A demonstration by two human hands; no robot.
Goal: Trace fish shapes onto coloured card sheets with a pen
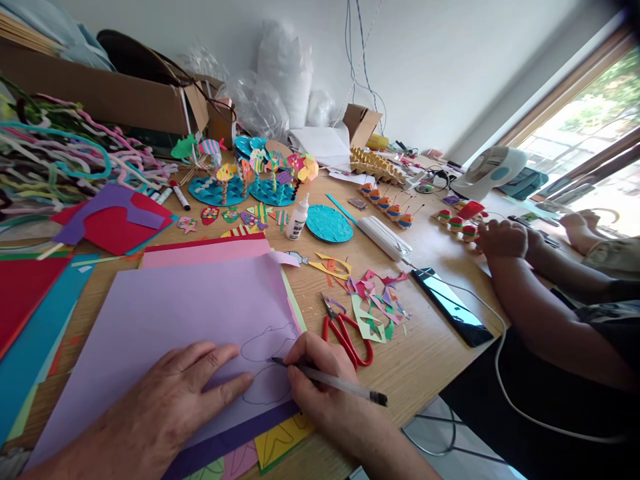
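Observation:
My left hand (165, 400) lies flat with fingers spread on a lilac sheet of paper (165, 313), pressing it to the wooden table (425, 347). My right hand (325, 387) is closed round a pen (330, 380), whose tip touches the sheet where a pencilled outline (267, 363) is drawn. Red-handled scissors (345, 330) lie just right of my right hand, beside a heap of coloured paper scraps (375, 300).
Coloured sheets (40, 313) lie at the left, pipe cleaners (55, 160) behind them. Paper craft models (260, 173), a glue bottle (299, 219) and a teal disc (329, 223) stand further back. A phone (453, 307) with cable lies right, where another person's arms (540, 293) rest.

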